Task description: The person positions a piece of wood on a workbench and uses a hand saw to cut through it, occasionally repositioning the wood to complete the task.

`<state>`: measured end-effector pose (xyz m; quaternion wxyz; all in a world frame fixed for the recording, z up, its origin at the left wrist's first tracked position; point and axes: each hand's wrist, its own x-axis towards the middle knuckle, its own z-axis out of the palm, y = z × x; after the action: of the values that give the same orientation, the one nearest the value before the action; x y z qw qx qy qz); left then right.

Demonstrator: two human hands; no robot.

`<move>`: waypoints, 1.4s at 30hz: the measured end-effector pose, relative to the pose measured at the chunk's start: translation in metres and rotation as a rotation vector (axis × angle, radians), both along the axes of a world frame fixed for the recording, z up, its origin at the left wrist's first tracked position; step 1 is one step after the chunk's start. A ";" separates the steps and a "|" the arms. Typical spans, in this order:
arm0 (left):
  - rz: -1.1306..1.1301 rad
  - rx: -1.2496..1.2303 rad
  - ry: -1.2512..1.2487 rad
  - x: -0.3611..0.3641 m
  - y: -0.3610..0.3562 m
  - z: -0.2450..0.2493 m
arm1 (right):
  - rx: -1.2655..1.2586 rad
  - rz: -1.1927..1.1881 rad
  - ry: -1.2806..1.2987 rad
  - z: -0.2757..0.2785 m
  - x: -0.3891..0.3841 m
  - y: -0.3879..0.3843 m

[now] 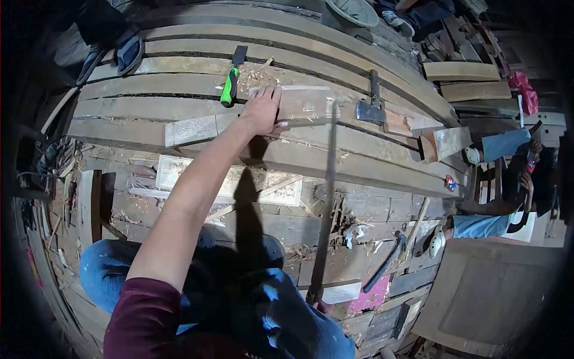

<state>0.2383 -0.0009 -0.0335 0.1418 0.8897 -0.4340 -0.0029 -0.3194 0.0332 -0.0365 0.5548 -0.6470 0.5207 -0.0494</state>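
My left hand [261, 112] grips the left end of a pale wooden block [305, 103], fingers over its top and thumb on the near side. The block lies on the thick planks. From my lap a long handsaw [327, 203] reaches forward, its far end against the block's right end. Part of my right hand [323, 307] shows at the saw's near end, closed around the handle; most of it is hidden by shadow and my leg. A chisel with a green handle [229, 87] lies left of the block, beside wood shavings. To the block's right rests a hatchet [371, 112].
A hammer [385, 263] with a dark handle lies on the floorboards at right, near a pink sheet [371, 294]. Wood offcuts [445, 143] sit on the planks' right end. One person [493, 146] sits at far right; other people's feet [128, 54] show at the top. A bucket [353, 13] stands behind.
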 end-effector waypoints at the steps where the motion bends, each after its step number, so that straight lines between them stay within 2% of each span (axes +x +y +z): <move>1: 0.001 -0.004 -0.013 0.001 -0.001 -0.003 | -0.046 0.005 -0.029 0.006 0.001 -0.001; 2: -0.014 -0.007 -0.085 0.005 -0.001 -0.009 | -0.093 0.015 -0.054 0.012 0.003 -0.002; 5: -0.074 0.019 0.018 0.011 -0.003 0.007 | -0.209 0.046 -0.127 0.023 0.011 -0.004; 6: -0.146 -0.096 -0.038 0.014 -0.002 0.011 | -0.216 0.049 -0.148 0.023 0.016 -0.007; 9: 0.001 -0.087 0.161 0.014 -0.004 0.026 | -0.104 0.010 -0.279 0.022 0.043 -0.019; 10: -0.048 -0.231 0.084 0.014 -0.003 0.024 | -0.091 0.034 -0.209 0.036 0.055 -0.022; 13: -0.039 -0.019 0.128 0.025 -0.005 0.035 | -0.028 0.076 -0.240 0.040 0.068 -0.022; 17: -0.056 0.012 0.090 0.027 -0.005 0.036 | 0.038 0.105 -0.337 0.025 0.077 -0.014; 18: -0.031 0.037 0.093 0.017 -0.004 0.050 | 0.054 0.092 -0.335 0.020 0.081 -0.012; 23: -0.090 -0.004 0.060 0.021 -0.007 0.041 | 0.062 0.101 -0.317 0.008 0.112 -0.014; 29: -0.140 0.041 0.046 0.028 -0.008 0.048 | 0.087 0.018 -0.380 0.026 0.161 -0.021; 33: -0.126 0.123 0.071 0.030 -0.008 0.051 | 0.048 0.112 -0.369 0.024 0.176 -0.034; 36: -0.138 0.041 0.053 0.034 -0.009 0.041 | 0.022 0.135 -0.325 0.031 0.192 -0.037; 38: -0.143 0.092 0.048 0.036 -0.007 0.043 | 0.009 0.177 -0.307 0.030 0.196 -0.040; 42: -0.147 0.054 0.059 0.033 -0.008 0.046 | 0.023 0.131 -0.321 0.027 0.205 -0.038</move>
<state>0.2717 -0.0085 0.0124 0.1298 0.8584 -0.4937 -0.0510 -0.1147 -0.0049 -0.0098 0.6402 -0.6570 0.3826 -0.1099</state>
